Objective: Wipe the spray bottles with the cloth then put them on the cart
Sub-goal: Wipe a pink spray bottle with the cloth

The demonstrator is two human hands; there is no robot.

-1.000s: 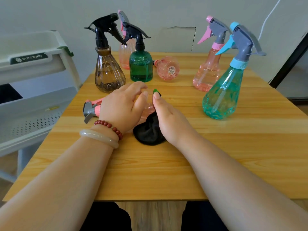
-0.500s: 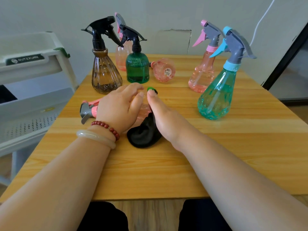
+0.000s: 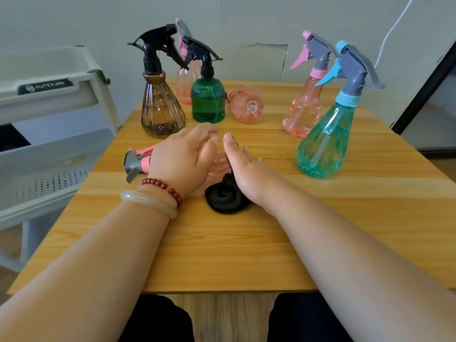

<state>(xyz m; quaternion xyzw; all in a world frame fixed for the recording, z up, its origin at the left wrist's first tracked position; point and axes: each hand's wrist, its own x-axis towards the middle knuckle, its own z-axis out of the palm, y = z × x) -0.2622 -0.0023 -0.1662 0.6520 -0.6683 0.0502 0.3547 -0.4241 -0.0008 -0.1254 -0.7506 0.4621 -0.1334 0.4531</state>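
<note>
- Left hand [image 3: 182, 159] grips a clear pink plastic spray bottle [image 3: 218, 164], which lies on its side on the wooden tabletop [image 3: 246, 243].
- Right hand [image 3: 243, 174] holds a bunched black cloth [image 3: 224, 198] against the bottle.

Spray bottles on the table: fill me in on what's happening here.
A person seems to be mid-wipe on one of them. The left hand grips a pink spray bottle lying on its side on the wooden table, and the right hand holds a black cloth against it. Six others, from the brown one to the teal one, wait further back, all upright except a tipped pink one. No bottle shows on the white cart.
</note>
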